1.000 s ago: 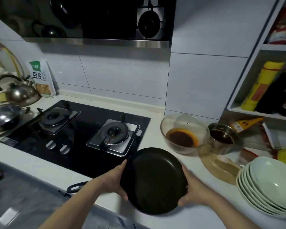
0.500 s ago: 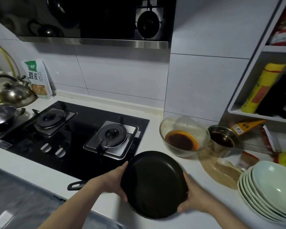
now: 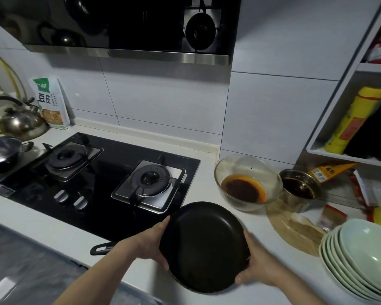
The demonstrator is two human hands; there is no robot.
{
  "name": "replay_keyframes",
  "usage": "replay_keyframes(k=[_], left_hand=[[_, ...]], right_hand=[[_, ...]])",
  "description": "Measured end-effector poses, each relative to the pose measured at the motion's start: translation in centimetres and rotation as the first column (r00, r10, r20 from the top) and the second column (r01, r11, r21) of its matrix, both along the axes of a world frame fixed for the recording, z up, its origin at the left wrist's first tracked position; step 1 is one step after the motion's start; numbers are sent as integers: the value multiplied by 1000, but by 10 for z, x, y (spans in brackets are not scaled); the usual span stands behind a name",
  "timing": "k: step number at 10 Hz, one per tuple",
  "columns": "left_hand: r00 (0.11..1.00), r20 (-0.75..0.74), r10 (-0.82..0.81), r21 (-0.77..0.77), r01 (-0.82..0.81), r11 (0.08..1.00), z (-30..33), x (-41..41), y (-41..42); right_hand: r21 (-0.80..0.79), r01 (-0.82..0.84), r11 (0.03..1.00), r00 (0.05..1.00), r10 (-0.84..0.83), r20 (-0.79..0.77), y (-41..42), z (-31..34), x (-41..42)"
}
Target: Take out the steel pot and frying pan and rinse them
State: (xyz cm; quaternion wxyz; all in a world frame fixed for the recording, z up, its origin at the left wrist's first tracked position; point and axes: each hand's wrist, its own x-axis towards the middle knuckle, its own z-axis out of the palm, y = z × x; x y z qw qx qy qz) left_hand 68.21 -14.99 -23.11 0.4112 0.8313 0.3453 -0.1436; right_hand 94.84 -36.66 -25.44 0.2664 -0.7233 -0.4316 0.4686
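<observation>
I hold a black frying pan by its rim over the white counter's front edge, just right of the stove. My left hand grips the pan's left side and my right hand grips its lower right side. The pan's black handle pokes out to the left behind my left forearm. A steel pot with small side handles sits at the far left, beside the stove.
A black two-burner gas stove fills the counter's middle. A steel kettle and a food packet stand back left. A glass bowl of dark sauce, a small steel cup and stacked pale bowls crowd the right.
The pan has stayed in both hands and shifted only slightly; the view has drifted a little, and my right hand has slid lower along the rim.
</observation>
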Motion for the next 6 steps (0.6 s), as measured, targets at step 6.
replay_keyframes(k=[6], left_hand=[[1000, -27, -11, 552, 24, 833, 19, -43, -23]], right_hand=[[-65, -207, 976, 796, 206, 570, 7, 40, -16]])
